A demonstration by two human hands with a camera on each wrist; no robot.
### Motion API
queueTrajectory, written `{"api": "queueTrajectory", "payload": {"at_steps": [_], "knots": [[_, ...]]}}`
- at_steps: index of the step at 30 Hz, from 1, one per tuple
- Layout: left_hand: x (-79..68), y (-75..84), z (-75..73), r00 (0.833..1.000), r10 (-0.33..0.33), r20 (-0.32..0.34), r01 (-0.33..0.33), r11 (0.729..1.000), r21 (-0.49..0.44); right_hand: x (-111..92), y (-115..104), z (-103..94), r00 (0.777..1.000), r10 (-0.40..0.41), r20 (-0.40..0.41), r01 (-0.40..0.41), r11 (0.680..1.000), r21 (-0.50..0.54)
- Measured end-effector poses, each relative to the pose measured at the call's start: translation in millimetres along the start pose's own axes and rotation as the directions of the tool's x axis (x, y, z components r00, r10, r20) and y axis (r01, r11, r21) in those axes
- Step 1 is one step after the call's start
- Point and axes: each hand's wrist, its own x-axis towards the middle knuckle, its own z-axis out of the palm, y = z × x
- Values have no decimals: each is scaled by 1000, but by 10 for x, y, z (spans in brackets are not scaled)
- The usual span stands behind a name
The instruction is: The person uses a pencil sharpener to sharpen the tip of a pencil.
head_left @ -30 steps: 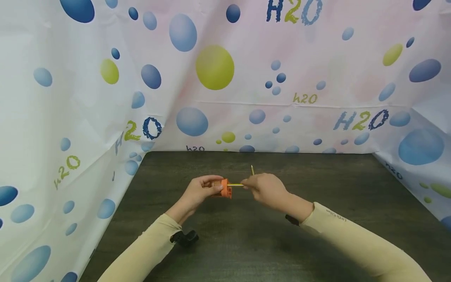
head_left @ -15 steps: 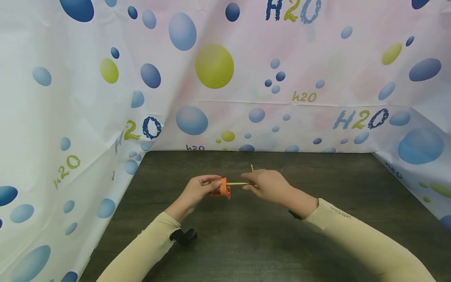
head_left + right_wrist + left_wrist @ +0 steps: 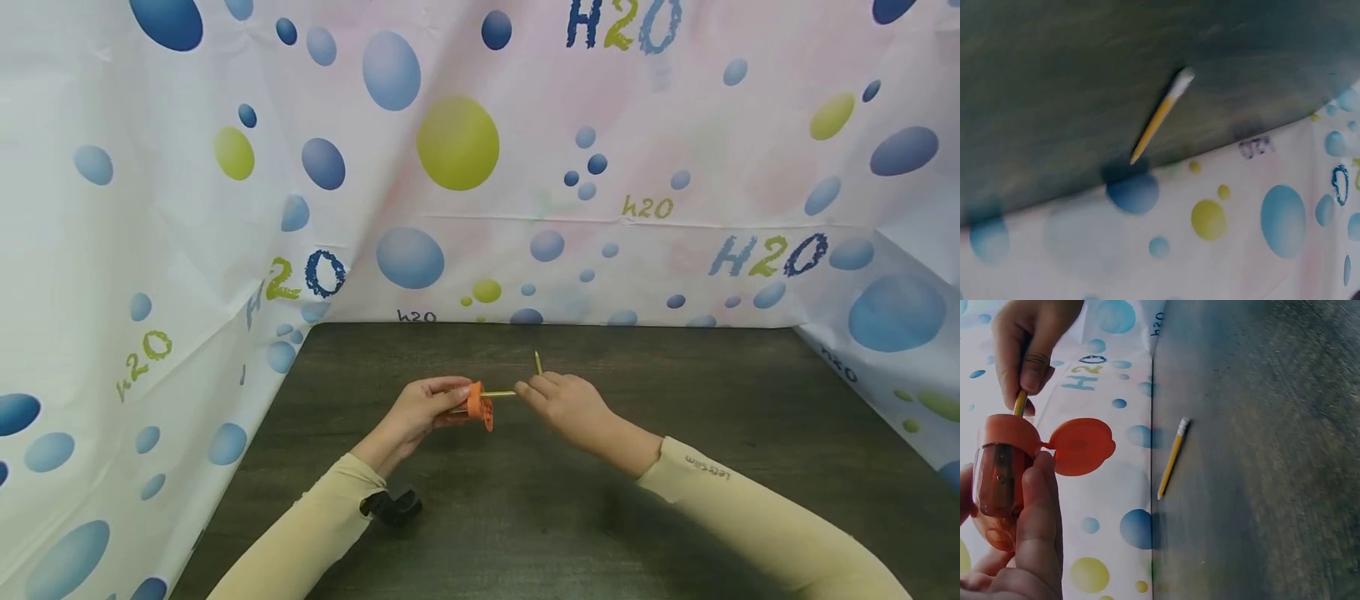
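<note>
- The right hand (image 3: 570, 410) had closed in toward the left; its fingers curled tightly around a yellow pencil (image 3: 497, 393), where half a second earlier they were looser and farther back, leaving more of the shaft bare.
- The left hand (image 3: 420, 412) stayed nearly in place; its thumb and fingers gripped an orange sharpener (image 3: 475, 402), whose lid (image 3: 1083, 447) hung open at the side.
- The sharpener sat at the left hand's fingertips, facing the right hand; the yellow pencil bridged the two, one end at the sharpener, the other hidden in the right hand.
- A second pencil (image 3: 1159, 120) lay on the dark table (image 3: 487, 533), beyond the right hand.
</note>
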Motion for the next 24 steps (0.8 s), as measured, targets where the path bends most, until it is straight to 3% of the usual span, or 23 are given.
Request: {"api": "queueTrajectory", "payload": {"at_steps": [2,3,4,5,6,7,9,10,11,12,13,16,19,21,24], "knots": [[5,-24,5,1000,8,-2,-8,1000,17,26,-11,-39,989,86,123,-101,987,123],[4,-34,7,1000,18,0,-18,999,30,47,-6,-60,970,130,205,-171,965,198],[0,-40,7,1000,29,3,-30,998,50,74,9,-87,937,170,305,-262,919,294],[-4,-48,7,999,43,11,-43,997,69,103,32,-115,890,197,410,-367,844,391],[-9,-55,9,998,53,16,-54,995,87,134,66,-140,828,209,520,-481,741,469],[-13,-60,11,998,60,24,-62,993,101,163,104,-162,754,208,623,-599,608,521],[-21,-66,15,997,63,40,-67,990,128,209,185,-187,610,179,772,-772,352,529],[-22,-63,15,997,59,46,-64,989,135,229,225,-198,563,154,812,-814,270,514],[-20,-57,12,997,52,55,-59,990,130,244,257,-206,545,136,827,-829,236,507],[-15,-46,6,997,44,68,-51,992,114,253,280,-208,548,128,827,-825,244,509],[-8,-39,-6,996,37,84,-44,995,90,259,294,-213,560,136,817,-814,274,512],[16,-10,-49,992,16,125,-20,1000,23,246,321,-212,639,181,748,-732,441,519],[34,5,-72,992,-13,127,13,1000,1,222,311,-223,690,235,684,-669,567,480],[37,15,-68,994,-32,101,30,999,20,192,289,-223,759,236,607,-578,674,460],[39,19,-65,996,-54,66,52,998,28,143,234,-203,884,200,423,-373,848,377]]}}
